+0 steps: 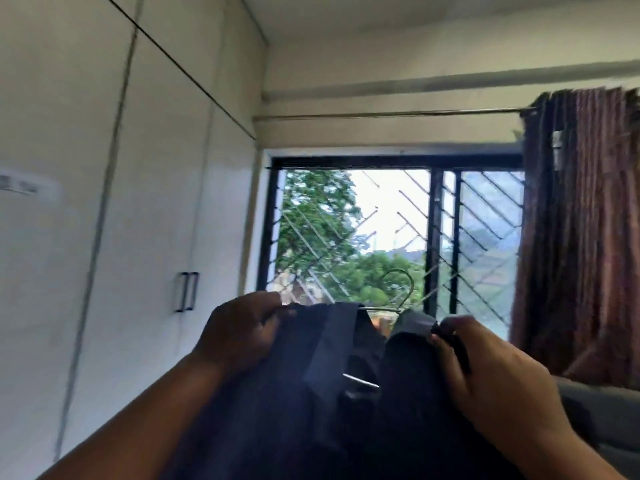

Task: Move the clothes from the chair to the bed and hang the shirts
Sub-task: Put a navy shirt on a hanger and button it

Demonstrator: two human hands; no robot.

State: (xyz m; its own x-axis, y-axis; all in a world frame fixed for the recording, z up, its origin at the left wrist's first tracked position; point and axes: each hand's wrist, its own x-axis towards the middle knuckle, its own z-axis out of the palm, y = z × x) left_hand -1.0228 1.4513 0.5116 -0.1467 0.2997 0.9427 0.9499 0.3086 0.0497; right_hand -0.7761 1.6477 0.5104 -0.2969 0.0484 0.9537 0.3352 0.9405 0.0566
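A dark navy shirt (298,403) hangs in front of me on a thin metal hanger (398,296), whose hook sticks up above the collar against the window. My left hand (242,330) grips the shirt's left shoulder with curled fingers. My right hand (485,372) pinches the right shoulder edge between thumb and fingers. A short length of the hanger's wire shows inside the open collar. The chair and the bed are out of view.
A white wardrobe (138,202) with shut doors and a pair of black handles (187,291) fills the left. Ahead is a barred window (398,237). A brown curtain (581,230) hangs on a rod (381,114) at the right. Something grey lies at the lower right.
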